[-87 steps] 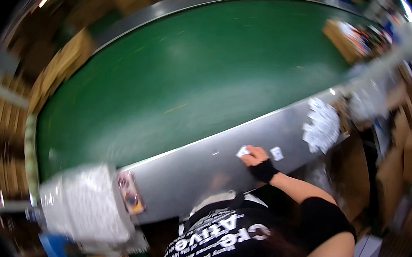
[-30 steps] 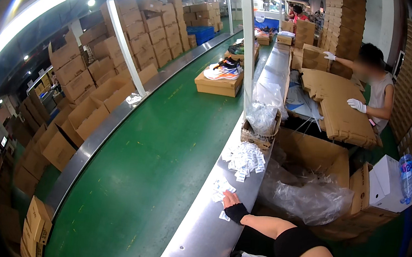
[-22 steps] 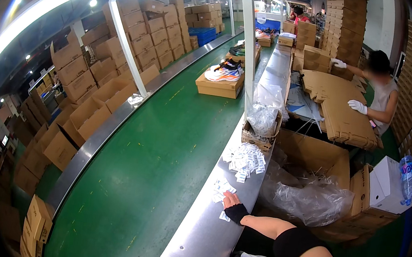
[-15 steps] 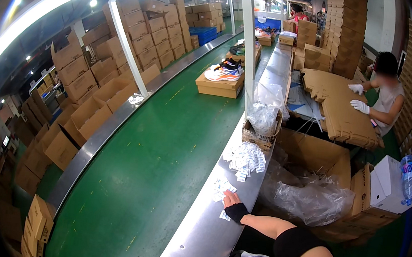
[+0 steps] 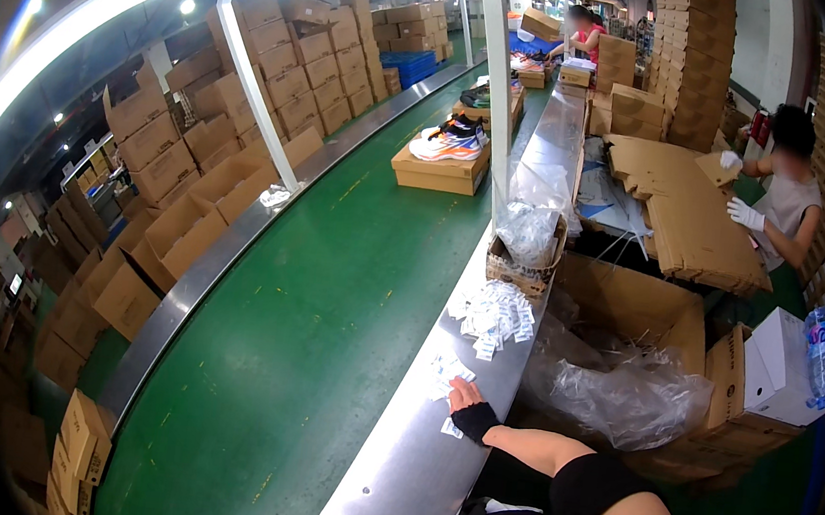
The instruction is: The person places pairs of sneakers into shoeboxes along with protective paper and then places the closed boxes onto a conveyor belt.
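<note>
Papery packets (image 5: 492,316); smooth, glossy metal ledge (image 5: 379,460); matt cardboard sheets (image 5: 697,227); crinkled plastic film (image 5: 640,404).

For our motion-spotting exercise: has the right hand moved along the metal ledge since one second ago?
No, the right hand shows no clear shift against the metal ledge.

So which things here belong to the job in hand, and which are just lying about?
Apparently in the job:
right hand
small white packets at its fingertips
larger packet pile
metal ledge beneath them

Seemingly just lying about:
clear plastic sheeting
plastic bottle
white box
</note>
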